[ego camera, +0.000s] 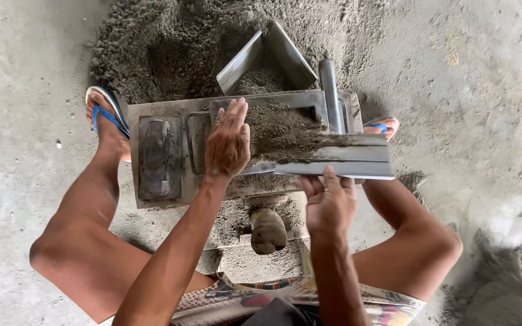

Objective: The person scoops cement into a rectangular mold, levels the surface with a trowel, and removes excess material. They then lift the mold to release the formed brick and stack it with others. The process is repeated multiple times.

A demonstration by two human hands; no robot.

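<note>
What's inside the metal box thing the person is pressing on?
Grey, damp sandy mix fills the metal mould to the brim. The left hand lies flat on it, and the right hand holds a metal scoop over it. The mould's bottom is hidden beneath.

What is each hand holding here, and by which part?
Right hand grips the metal scoop by its near edge. Left hand holds nothing, lying flat on the grey mix.

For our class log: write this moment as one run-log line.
left hand: flat on grey sand mix | right hand: gripping flat metal plate | grey metal mould: filled
</note>
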